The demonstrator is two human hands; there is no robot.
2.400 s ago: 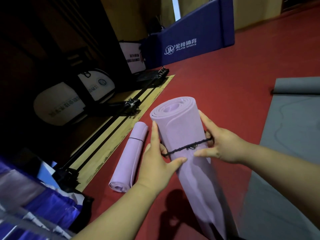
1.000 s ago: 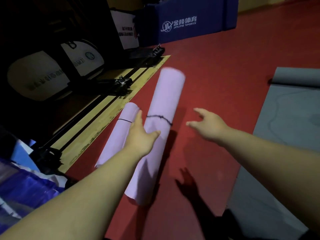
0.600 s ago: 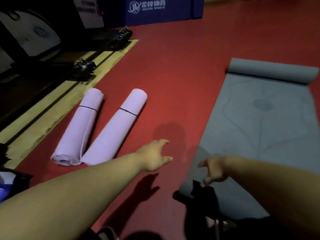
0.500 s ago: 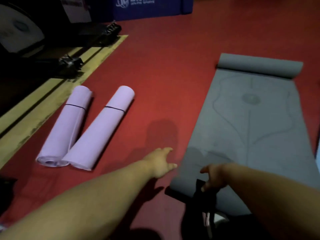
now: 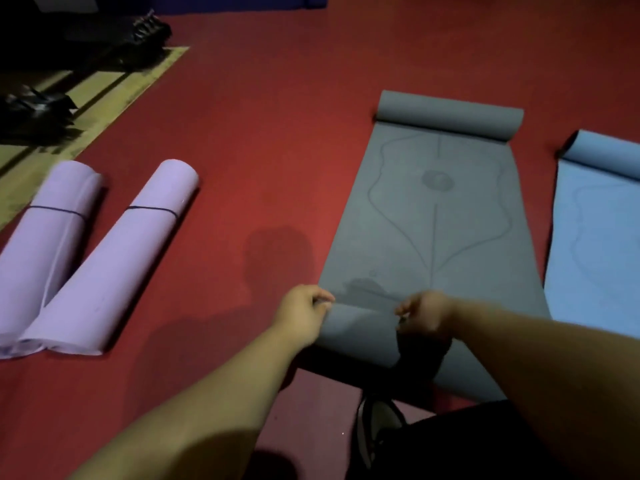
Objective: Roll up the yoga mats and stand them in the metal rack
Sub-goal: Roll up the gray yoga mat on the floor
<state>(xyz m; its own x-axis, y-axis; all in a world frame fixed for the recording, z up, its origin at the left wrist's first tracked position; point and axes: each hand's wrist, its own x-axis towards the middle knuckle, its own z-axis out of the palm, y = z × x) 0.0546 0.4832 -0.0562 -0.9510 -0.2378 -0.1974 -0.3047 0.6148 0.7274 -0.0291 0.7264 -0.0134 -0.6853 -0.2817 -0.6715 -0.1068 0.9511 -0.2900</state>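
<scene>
Status: grey mat (image 5: 433,220), near end in both grips.
My left grip (image 5: 303,315) and right grip (image 5: 424,315) clamp its curled edge; its length runs straight away from me.

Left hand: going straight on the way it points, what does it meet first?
The grey mat: the left hand holds its near edge, and its line runs along the flat sheet. Next is probably the mat's curled far end, though depth is unclear.
</scene>
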